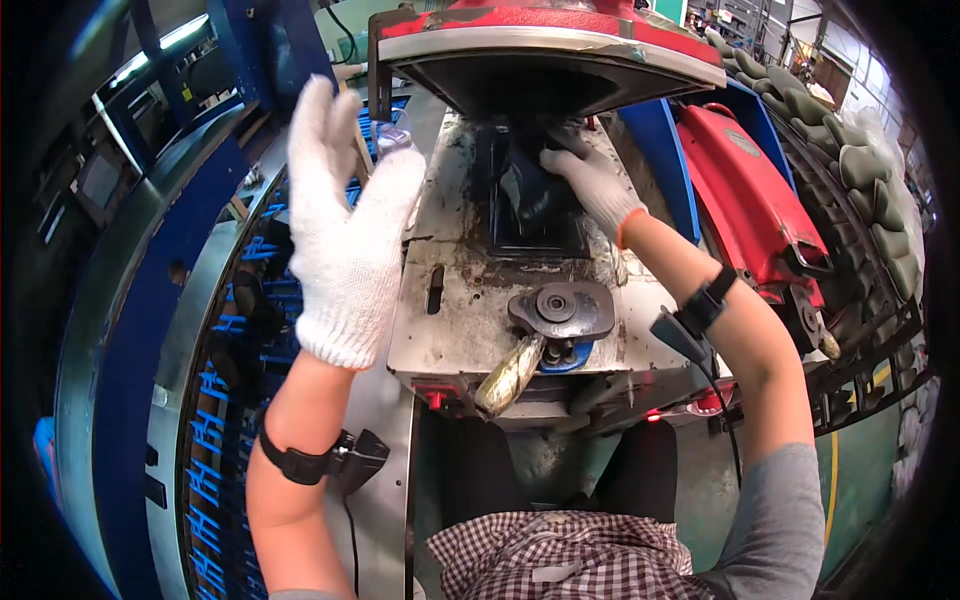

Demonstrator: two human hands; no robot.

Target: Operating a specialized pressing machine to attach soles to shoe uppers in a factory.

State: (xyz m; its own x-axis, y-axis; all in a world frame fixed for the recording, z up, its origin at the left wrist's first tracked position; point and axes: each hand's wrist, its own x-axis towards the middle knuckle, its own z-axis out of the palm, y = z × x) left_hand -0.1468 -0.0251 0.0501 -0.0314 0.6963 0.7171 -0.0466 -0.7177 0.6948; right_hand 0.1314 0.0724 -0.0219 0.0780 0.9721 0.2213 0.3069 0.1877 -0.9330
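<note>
Hands gloved in white knit: our right hand (590, 180) presses a dark shoe piece (530, 190) down in the recess under the red machine head (545, 40), fingers curled on it. Our left hand (345, 230) is raised, open, holding nothing. Outward: a worn, stained metal bench (470, 300) with a pivot knob and lever (555, 315). Left, a blue rack conveyor (215, 400). Right, grey-green shoe lasts (860, 170) lined up; factory hall behind.

Your right hand (590, 180) reaches under the red machine head (550, 40), whose overhang hides your fingertips and most of the dark piece (525, 195) you press. Your raised left hand (345, 235) covers part of the blue rack (235, 330) behind it. The machine head is cut off by the top edge, and the far-right shapes (860, 165) blur toward the rim.
</note>
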